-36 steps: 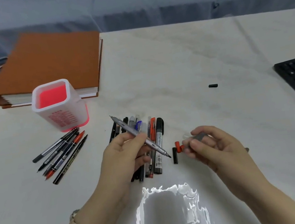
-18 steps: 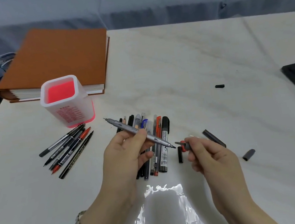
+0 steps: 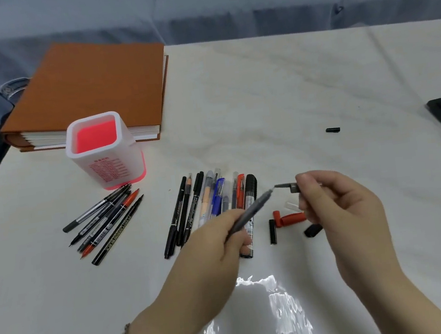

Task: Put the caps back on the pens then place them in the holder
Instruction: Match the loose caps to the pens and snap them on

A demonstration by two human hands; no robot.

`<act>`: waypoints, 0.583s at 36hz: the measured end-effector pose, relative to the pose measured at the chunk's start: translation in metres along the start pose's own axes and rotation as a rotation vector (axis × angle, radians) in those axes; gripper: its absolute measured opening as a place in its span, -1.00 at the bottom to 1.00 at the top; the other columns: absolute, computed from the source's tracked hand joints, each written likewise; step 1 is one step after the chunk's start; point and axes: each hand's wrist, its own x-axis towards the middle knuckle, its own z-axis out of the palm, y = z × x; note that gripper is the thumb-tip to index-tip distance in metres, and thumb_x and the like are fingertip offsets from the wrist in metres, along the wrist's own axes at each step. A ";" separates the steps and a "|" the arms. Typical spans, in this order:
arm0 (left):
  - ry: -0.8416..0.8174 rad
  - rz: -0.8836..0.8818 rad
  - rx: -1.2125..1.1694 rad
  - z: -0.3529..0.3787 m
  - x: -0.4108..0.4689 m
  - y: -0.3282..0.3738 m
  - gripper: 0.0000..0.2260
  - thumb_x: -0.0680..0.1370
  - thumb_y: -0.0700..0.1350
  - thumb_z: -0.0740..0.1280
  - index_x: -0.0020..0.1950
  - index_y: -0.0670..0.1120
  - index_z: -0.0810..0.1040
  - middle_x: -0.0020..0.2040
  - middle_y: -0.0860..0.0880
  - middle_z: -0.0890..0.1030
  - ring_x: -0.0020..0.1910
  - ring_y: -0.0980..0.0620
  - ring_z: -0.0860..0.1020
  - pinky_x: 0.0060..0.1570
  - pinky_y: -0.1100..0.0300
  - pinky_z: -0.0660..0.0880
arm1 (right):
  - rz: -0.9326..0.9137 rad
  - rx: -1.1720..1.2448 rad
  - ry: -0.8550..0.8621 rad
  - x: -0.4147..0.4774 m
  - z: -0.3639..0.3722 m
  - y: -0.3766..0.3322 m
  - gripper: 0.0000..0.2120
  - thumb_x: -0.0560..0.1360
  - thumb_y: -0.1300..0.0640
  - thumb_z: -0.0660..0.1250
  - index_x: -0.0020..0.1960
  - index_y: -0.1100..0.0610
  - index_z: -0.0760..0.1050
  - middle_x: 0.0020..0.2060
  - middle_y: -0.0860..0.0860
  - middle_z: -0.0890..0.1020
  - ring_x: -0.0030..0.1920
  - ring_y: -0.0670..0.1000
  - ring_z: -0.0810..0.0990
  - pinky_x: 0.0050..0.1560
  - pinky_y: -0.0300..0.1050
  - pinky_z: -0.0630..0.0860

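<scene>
Grey pen (image 3: 250,213) tilted, grey cap (image 3: 290,187) just beside its tip, white-pink holder (image 3: 111,169) upright

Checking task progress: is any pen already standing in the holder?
No, the holder shows only its bare pink inside, and the pens lie flat on the table.

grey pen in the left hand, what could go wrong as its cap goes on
1. The grey pen in the left hand looks blurred near the grey cap pinched by the right hand; its tip could miss and mark the fingers.
2. The right hand hangs above the loose red caps; lowering it could scatter them.
</scene>
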 end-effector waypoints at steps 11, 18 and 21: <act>-0.007 0.180 0.212 -0.002 -0.002 0.004 -0.76 0.58 -0.18 0.13 0.08 0.15 0.46 -0.21 0.10 0.51 -0.17 0.25 0.45 -0.21 0.46 0.32 | -0.006 -0.055 -0.086 0.003 -0.006 0.000 -0.86 0.45 0.25 0.30 -0.28 0.18 0.55 -0.64 -0.13 0.46 -0.59 -0.19 0.39 -0.49 -0.45 0.35; 0.002 0.260 0.285 -0.002 -0.001 0.003 -0.74 0.59 -0.09 0.13 0.23 0.13 0.44 -0.22 0.17 0.46 -0.13 0.30 0.43 -0.19 0.51 0.30 | -0.035 -0.120 -0.153 0.003 -0.011 0.003 -0.86 0.43 0.22 0.32 -0.30 0.15 0.57 -0.60 -0.10 0.46 -0.54 -0.19 0.42 -0.45 -0.43 0.38; -0.013 0.280 0.308 -0.003 0.000 0.005 -0.74 0.58 -0.02 0.09 0.22 0.11 0.45 -0.27 0.21 0.42 -0.16 0.31 0.43 -0.21 0.51 0.29 | -0.077 -0.185 -0.190 0.004 -0.013 0.005 -0.85 0.39 0.08 0.34 -0.32 0.08 0.59 -0.55 -0.08 0.51 -0.48 -0.19 0.45 -0.40 -0.35 0.43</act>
